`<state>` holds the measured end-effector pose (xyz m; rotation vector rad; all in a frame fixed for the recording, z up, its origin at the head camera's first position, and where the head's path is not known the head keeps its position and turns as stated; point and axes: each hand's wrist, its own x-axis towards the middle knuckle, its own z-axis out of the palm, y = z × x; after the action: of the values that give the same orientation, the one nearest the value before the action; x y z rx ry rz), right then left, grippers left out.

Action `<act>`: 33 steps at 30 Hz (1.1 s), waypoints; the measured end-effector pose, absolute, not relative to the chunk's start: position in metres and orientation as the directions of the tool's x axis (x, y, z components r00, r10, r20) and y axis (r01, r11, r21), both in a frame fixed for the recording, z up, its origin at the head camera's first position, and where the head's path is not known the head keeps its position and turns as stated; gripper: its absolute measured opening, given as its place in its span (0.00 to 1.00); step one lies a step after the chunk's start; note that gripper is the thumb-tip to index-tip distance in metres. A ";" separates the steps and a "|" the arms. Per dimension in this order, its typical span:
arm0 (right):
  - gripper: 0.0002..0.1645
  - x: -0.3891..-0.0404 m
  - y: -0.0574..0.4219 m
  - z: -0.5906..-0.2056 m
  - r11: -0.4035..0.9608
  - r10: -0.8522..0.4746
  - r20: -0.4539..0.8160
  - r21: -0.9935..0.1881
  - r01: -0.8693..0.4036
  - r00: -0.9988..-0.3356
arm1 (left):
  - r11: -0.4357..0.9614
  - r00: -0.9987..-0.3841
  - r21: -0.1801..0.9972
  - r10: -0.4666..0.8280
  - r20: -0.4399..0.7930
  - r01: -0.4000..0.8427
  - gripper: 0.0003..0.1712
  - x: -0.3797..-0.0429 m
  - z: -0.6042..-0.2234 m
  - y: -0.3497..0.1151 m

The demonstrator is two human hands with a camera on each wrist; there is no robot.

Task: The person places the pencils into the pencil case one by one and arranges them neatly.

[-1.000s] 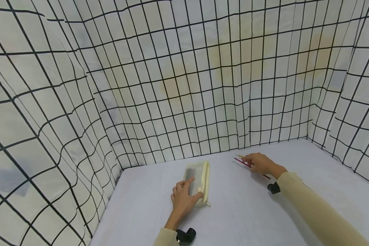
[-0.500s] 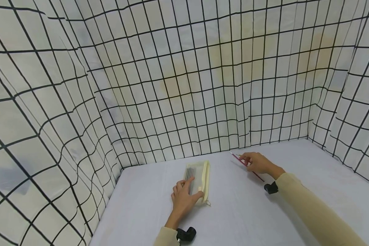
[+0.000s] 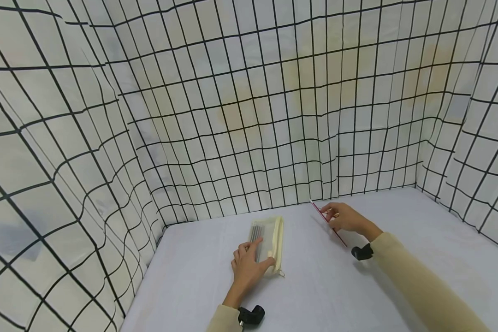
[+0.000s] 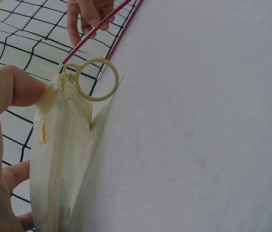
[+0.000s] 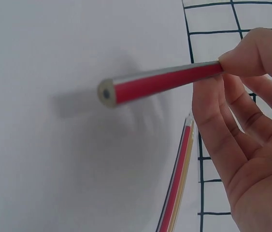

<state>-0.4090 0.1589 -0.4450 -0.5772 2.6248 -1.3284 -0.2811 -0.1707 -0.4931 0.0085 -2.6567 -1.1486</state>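
Note:
A pale yellow, see-through zip pencil case (image 3: 278, 240) lies on the table, several grey sticks (image 3: 256, 233) showing through it. My left hand (image 3: 246, 272) rests on its near part, index finger stretched across and thumb against the zip side. Beside that thumb, in the left wrist view, is the zip's ring pull (image 4: 117, 79). Further right, my right hand (image 3: 347, 217) pinches a red pencil with silver stripes (image 5: 167, 82) between thumb and fingertips, raised and slanting. Below it in the right wrist view lie other pencils (image 5: 177, 183), red and yellow; the right hand mostly hides these from the head view.
The white-covered table (image 3: 182, 272) meets a white sheet with a black grid (image 3: 232, 152) at the back and both sides. A black wrist camera (image 3: 251, 316) sits by the left sleeve, another black camera (image 3: 362, 252) by the right.
My right hand has lifted the red pencil, and its near end has swung left and toward me. My left hand stays where it was on the pencil case.

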 end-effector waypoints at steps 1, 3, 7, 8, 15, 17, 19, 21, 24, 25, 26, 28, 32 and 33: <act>0.30 -0.409 0.158 -0.445 0.524 -0.390 0.036 -0.813 -0.254 -0.920 | 0.689 -0.969 0.719 -0.103 0.223 0.092 0.47 -0.281 -0.493 -0.171; 0.31 -0.408 0.155 -0.445 0.501 -0.390 0.032 -0.831 -0.241 -0.920 | 0.692 -0.969 0.716 -0.103 0.224 0.092 0.47 -0.281 -0.493 -0.171; 0.31 -0.408 0.150 -0.445 0.465 -0.383 0.024 -0.859 -0.215 -0.924 | 0.693 -0.969 0.715 -0.104 0.224 0.091 0.47 -0.282 -0.493 -0.170; 0.31 -0.408 0.149 -0.445 0.457 -0.386 0.024 -0.863 -0.214 -0.922 | 0.694 -0.968 0.714 -0.104 0.228 0.093 0.47 -0.282 -0.493 -0.170; 0.31 -0.410 0.139 -0.447 0.387 -0.370 0.001 -0.909 -0.155 -0.929 | 0.693 -0.971 0.717 -0.109 0.213 0.080 0.47 -0.282 -0.495 -0.171; 0.31 -0.410 0.137 -0.449 0.365 -0.365 -0.005 -0.921 -0.138 -0.931 | 0.693 -0.971 0.717 -0.109 0.213 0.080 0.47 -0.282 -0.495 -0.171; 0.31 -0.411 0.135 -0.452 0.347 -0.360 -0.013 -0.930 -0.121 -0.933 | 0.693 -0.971 0.717 -0.110 0.212 0.079 0.47 -0.281 -0.495 -0.171; 0.31 -0.412 0.134 -0.455 0.327 -0.349 -0.024 -0.940 -0.098 -0.937 | 0.696 -0.971 0.714 -0.112 0.213 0.077 0.47 -0.281 -0.495 -0.171; 0.30 -0.411 0.133 -0.459 0.296 -0.337 -0.036 -0.953 -0.070 -0.941 | 0.699 -0.970 0.711 -0.113 0.214 0.076 0.47 -0.281 -0.495 -0.171; 0.30 -0.411 0.132 -0.460 0.283 -0.336 -0.038 -0.957 -0.062 -0.941 | 0.700 -0.970 0.710 -0.113 0.215 0.076 0.47 -0.281 -0.495 -0.171; 0.30 -0.411 0.132 -0.460 0.273 -0.337 -0.040 -0.960 -0.057 -0.940 | 0.701 -0.970 0.709 -0.113 0.215 0.076 0.47 -0.281 -0.495 -0.171; 0.30 -0.410 0.130 -0.462 0.251 -0.333 -0.046 -0.967 -0.041 -0.942 | 0.702 -0.970 0.709 -0.113 0.215 0.075 0.47 -0.281 -0.495 -0.170; 0.31 -0.408 0.128 -0.463 0.231 -0.327 -0.063 -0.973 -0.015 -0.943 | 0.706 -0.969 0.704 -0.113 0.218 0.077 0.47 -0.281 -0.495 -0.171; 0.31 -0.407 0.127 -0.463 0.224 -0.324 -0.067 -0.974 -0.008 -0.944 | 0.706 -0.970 0.704 -0.112 0.218 0.076 0.47 -0.281 -0.495 -0.171</act>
<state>-0.4070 0.1270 -0.4632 -0.3130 2.2439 -1.7832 -0.2808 -0.1708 -0.4947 0.0290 -2.6705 -1.1172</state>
